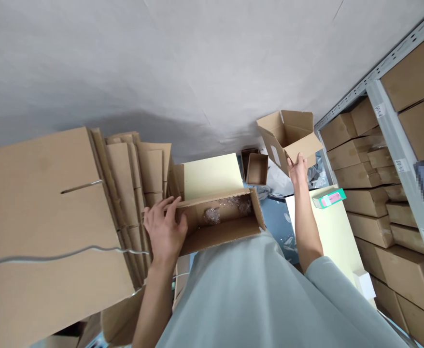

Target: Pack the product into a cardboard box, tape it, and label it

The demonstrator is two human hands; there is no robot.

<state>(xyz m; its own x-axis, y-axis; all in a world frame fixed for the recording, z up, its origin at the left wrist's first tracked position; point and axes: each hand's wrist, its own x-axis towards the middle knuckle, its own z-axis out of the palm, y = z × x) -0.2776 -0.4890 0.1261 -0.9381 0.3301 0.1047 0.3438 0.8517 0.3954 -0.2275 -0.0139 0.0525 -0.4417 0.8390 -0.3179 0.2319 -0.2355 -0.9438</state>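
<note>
Holding an open carton (284, 137) by one flap (305, 146) in the right hand (299, 170), just ahead of it. Resting the left hand (165, 228) on a long cardboard box (222, 231), with crumpled clear plastic (212, 215) right of it; cannot tell whether gripping.

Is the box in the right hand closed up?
No, the right hand grips a cardboard box whose flaps are spread open, showing its inside.
</note>
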